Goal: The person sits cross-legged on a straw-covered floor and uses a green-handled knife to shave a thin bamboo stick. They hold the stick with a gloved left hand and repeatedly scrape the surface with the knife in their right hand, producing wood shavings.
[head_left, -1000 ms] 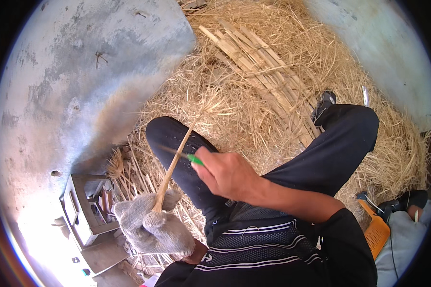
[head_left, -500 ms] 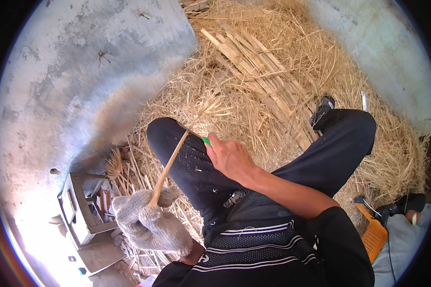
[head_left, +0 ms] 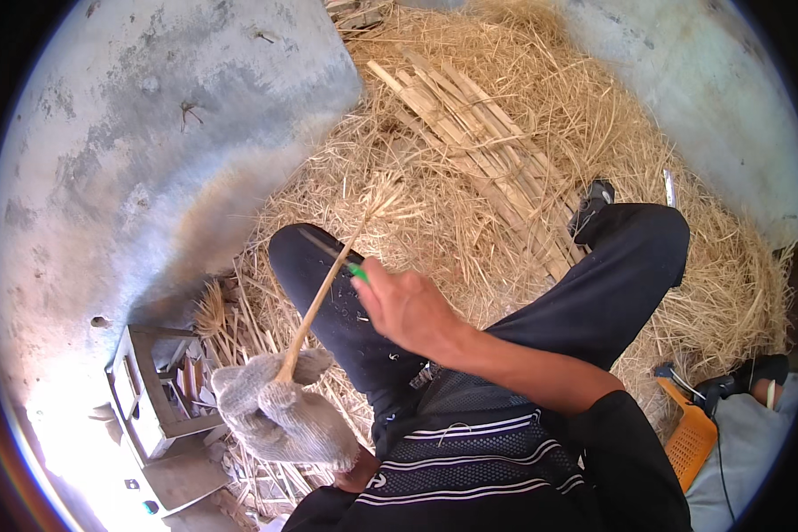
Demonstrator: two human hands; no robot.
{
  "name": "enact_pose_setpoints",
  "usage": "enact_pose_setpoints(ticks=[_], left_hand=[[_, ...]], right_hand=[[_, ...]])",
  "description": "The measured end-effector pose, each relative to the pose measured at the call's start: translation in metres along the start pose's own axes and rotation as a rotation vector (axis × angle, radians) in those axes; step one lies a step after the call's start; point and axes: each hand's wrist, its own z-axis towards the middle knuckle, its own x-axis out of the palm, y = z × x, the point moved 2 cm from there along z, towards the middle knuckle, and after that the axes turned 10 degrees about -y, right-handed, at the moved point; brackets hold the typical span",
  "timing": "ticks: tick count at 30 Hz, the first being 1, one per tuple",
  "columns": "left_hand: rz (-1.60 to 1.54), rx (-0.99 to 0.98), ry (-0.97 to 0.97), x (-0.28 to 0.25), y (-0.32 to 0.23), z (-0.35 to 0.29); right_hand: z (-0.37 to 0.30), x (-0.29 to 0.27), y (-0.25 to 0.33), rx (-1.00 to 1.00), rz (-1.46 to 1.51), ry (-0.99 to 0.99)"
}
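My left hand point(head_left: 284, 417), in a grey knitted glove, is closed around the lower end of a thin bamboo stick point(head_left: 316, 304). The stick slants up and away over my left thigh, and its far end spreads into a tuft of pale curled shavings point(head_left: 388, 199). My bare right hand point(head_left: 412, 306) grips a green-handled knife point(head_left: 356, 271). Its narrow blade crosses the stick below the tuft, pointing up and left. The fingertips on the handle are partly hidden by the back of the hand.
Split bamboo strips point(head_left: 479, 137) lie in a bundle on loose straw shavings point(head_left: 585, 97) ahead. A small wooden stool-like frame point(head_left: 155, 390) stands at the left by a concrete wall point(head_left: 106, 160). At the lower right are an orange perforated plastic piece point(head_left: 688, 443) and a thin cable.
My right hand and the knife have moved down and left along the stick. The blade now shows clearly across it. My gloved left hand has hardly shifted.
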Motion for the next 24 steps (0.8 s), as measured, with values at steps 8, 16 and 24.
enact_pose_setpoints(ticks=[8, 16, 24], left_hand=[[0.095, 0.101, 0.094, -0.001, 0.0, 0.007], [-0.018, -0.109, -0.039, 0.001, 0.003, 0.005], [-0.05, -0.112, -0.078, 0.002, 0.0, 0.005]], right_hand=[[0.007, 0.009, -0.068, 0.312, -0.24, 0.262], [0.007, 0.005, -0.055, 0.164, -0.304, 0.141], [-0.001, 0.001, -0.01, -0.023, -0.127, 0.088]])
